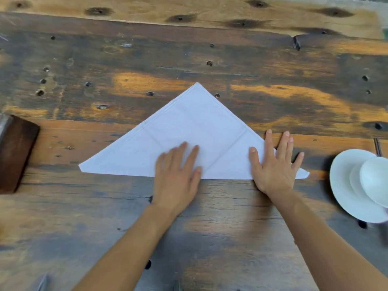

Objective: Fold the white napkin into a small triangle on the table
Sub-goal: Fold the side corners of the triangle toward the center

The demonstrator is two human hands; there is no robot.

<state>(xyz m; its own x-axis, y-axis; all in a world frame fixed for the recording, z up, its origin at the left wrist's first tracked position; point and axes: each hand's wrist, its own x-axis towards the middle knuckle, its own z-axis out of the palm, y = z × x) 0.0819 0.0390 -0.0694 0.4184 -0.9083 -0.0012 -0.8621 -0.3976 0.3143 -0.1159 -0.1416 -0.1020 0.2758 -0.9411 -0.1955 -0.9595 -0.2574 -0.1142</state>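
Note:
The white napkin lies flat on the wooden table as one large triangle, its long folded edge towards me and its tip pointing away. Faint crease lines cross it. My left hand rests palm down on the middle of the near edge, fingers spread. My right hand presses flat on the napkin's right part, just inside the right corner, with fingers apart. Neither hand grips the cloth.
A white plate with a smaller white dish on it sits at the right edge, close to the napkin's right corner. A dark brown block lies at the left edge. The tabletop has knots and holes.

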